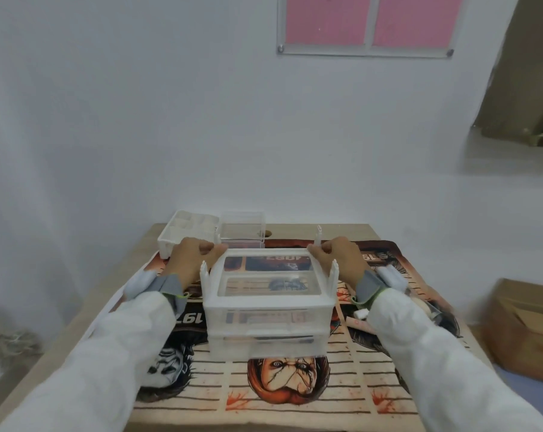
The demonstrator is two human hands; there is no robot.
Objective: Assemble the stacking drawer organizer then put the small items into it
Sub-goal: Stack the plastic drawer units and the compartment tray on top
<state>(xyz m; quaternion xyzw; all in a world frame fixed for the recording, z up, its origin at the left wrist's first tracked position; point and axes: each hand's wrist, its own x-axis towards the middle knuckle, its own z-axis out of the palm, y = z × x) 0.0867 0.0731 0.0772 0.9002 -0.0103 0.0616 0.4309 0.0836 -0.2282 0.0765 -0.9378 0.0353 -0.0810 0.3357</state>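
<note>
Two tiers of the organizer [268, 316] stand stacked mid-counter [341, 232], the far top corners clamped by the left grip [195, 254] and right grip [335, 254]. A spare drawer [242, 229], a tray [182, 235] and small items [359, 319] are judged yet to be placed.

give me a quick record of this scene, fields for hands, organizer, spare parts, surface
left grip: hand pinches the organizer's far left corner
right grip: hand pinches its far right corner
organizer: two stacked tiers, upright at mid mat, corner posts sticking up, top open
tray: white, divided, behind the left hand
drawer: clear, right beside the tray
small items: by the right sleeve, partly hidden
mat: printed, covers most of the table
</note>
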